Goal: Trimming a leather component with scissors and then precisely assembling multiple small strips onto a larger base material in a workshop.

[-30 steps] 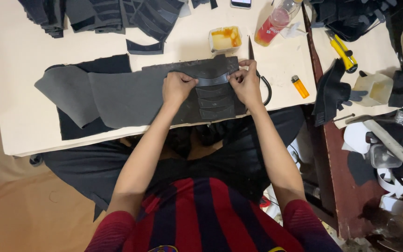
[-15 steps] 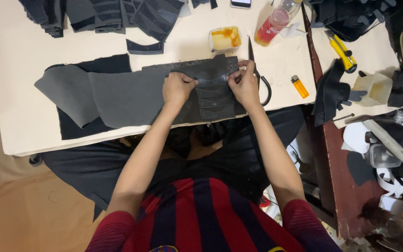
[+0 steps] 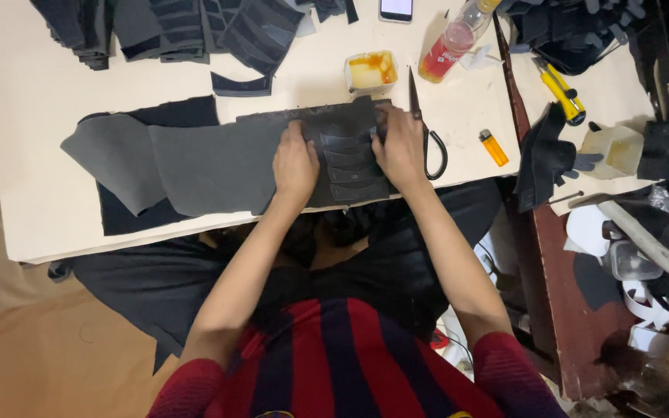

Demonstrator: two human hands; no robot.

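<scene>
Top edge of the table, a phone (image 3: 396,9) lies flat, its pale screen lit and partly cut off by the frame. Just right of it a clear plastic bottle (image 3: 452,42) lies tilted, red liquid inside, yellow cap at the upper end; its label is too small to make out. Below the phone sits a small square tub (image 3: 371,70), whitish with orange-yellow paste inside. Far right, on the side bench, a pale translucent tub (image 3: 612,149). Lower down, a clear lidded box (image 3: 633,262) among scraps. No signs visible.

Orange lighter (image 3: 494,147), yellow knife (image 3: 561,90), red-liquid bottle (image 3: 456,39), glue tub (image 3: 371,71).
</scene>
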